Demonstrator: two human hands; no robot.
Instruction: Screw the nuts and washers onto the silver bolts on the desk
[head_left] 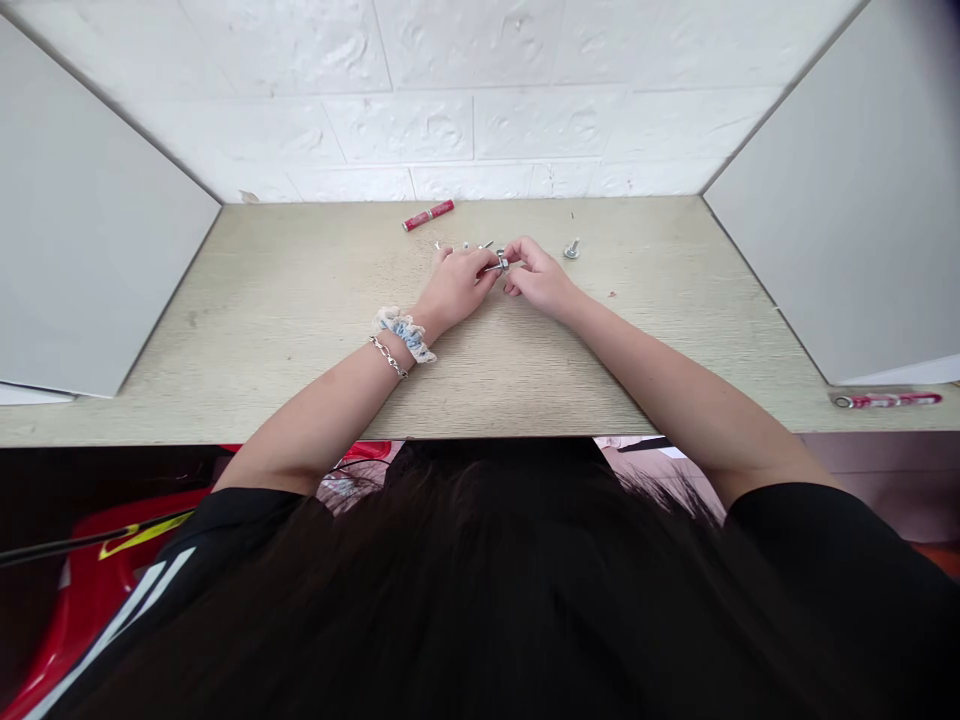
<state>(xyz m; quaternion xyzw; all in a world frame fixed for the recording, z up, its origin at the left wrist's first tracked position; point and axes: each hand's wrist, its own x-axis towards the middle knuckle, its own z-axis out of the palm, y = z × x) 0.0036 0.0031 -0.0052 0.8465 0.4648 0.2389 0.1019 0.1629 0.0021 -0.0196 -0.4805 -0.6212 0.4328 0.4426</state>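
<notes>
A small silver bolt (492, 267) is pinched between the thumb and fingers of my left hand (459, 288), lying nearly level above the tabletop. At its right end sits a hexagonal piece that looks like a nut (504, 264). The curled fingers of my right hand (541, 283) close on that end; the exact contact is too small to make out. Just beyond my left fingers, several small metal pieces (486, 244) lie on the table, partly hidden by the hand. To the right of my right hand another bolt (572, 248) stands upright on its wide base.
A red tube-shaped object (428, 215) lies toward the back of the wooden table (300, 300), with dark specks nearby. Grey panels (90, 200) flank both sides, and a white brick-pattern wall (480, 120) closes the back. Another red tube-like item (889, 400) lies at the front right edge.
</notes>
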